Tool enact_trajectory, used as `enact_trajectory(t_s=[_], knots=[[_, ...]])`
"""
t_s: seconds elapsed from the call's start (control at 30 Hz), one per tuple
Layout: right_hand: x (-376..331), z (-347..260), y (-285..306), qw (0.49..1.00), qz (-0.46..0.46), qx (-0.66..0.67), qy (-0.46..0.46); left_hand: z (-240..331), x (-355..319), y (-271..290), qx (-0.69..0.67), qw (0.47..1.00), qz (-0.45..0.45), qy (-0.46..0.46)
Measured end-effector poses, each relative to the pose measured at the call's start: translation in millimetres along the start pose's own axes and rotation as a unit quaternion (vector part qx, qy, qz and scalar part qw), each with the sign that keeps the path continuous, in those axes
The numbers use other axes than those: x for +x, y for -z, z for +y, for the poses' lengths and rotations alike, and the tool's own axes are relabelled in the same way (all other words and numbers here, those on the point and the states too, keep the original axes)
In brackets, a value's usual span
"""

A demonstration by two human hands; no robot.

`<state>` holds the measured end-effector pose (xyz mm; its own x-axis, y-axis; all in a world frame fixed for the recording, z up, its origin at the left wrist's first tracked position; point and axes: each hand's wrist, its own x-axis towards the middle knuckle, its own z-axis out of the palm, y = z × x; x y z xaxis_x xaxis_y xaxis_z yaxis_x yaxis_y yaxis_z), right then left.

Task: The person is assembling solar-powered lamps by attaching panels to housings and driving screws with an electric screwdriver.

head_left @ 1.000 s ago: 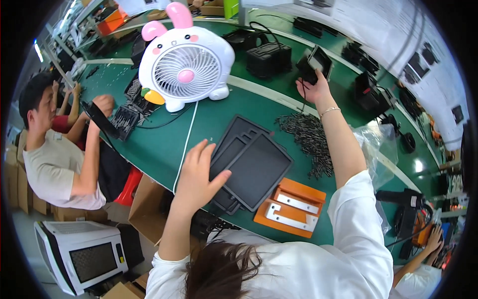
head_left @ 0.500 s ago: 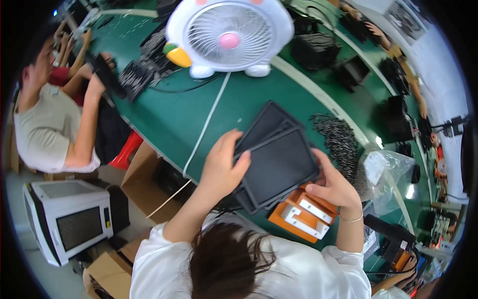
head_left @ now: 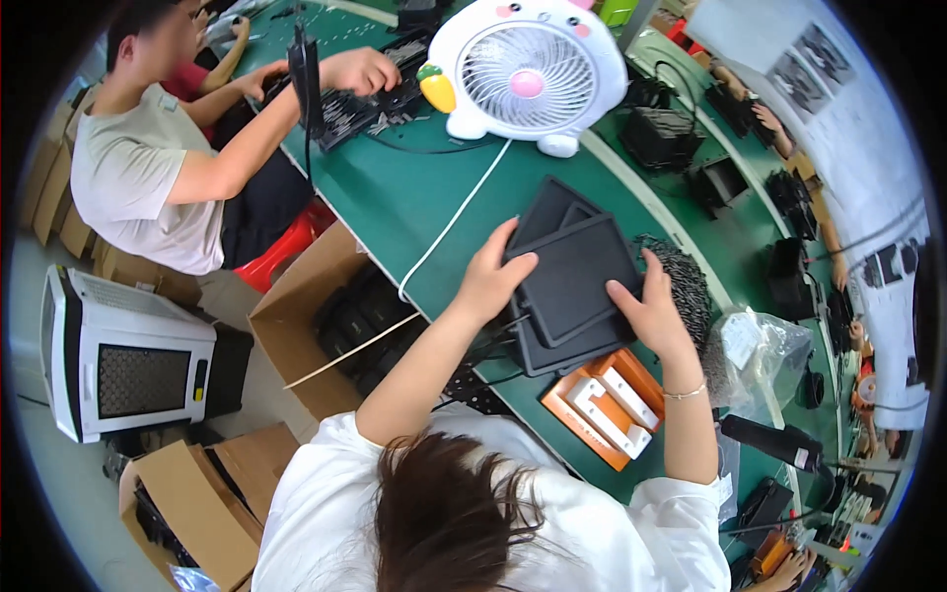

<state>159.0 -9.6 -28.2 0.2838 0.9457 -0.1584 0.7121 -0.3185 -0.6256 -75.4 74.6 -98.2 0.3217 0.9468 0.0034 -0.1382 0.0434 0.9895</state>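
Several flat black rectangular panels [head_left: 582, 276] with raised rims lie fanned over one another between my hands. My left hand [head_left: 493, 276] grips their left edge, thumb on top and the other fingers partly hidden by the panels. On the right edge, my right hand [head_left: 656, 311] is closed with its thumb over the top panel and its fingertips along the side. Just below the panels sits an orange fixture [head_left: 557, 400] bearing white blocks [head_left: 612, 380], nearest my right wrist. Whether the panels rest on the green table [head_left: 434, 197] cannot be seen.
A pile of dark small pieces [head_left: 681, 276] and a clear plastic bag [head_left: 764, 360] are on the right, near a black handheld tool [head_left: 769, 444]. A white fan [head_left: 528, 84] stands ahead. A cardboard box [head_left: 296, 326] holds black parts; a co-worker [head_left: 158, 178] sits left.
The view has shifted, so the fan appears further right. The top panel sits turned differently over the others, and my right thumb has moved up its side. The co-worker's arm reaches further out.
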Motion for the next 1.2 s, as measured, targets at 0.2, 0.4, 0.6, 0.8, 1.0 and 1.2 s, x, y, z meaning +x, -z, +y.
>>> enact_trajectory(t_s=[0.2,0.4,0.6,0.8,1.0,1.2], knots=[[19,-12,-1,0.989,0.082,-0.009,0.121,-4,11,13,-0.118,0.987,-0.051,0.093],[99,-34,23,0.981,0.087,0.013,0.172,0,5,20,-0.138,0.986,-0.045,0.086],[240,-31,59,0.984,0.161,-0.008,0.073,11,-1,8,-0.083,0.995,-0.051,0.033],[338,-37,55,0.97,0.185,-0.142,0.076,5,-1,11,-0.008,0.998,-0.063,-0.015],[401,-38,30,0.973,0.099,-0.198,0.064,-4,6,17,-0.043,0.993,-0.081,-0.07],[398,-39,39,0.936,0.128,-0.306,0.115,-10,6,22,-0.057,0.986,-0.124,-0.097]])
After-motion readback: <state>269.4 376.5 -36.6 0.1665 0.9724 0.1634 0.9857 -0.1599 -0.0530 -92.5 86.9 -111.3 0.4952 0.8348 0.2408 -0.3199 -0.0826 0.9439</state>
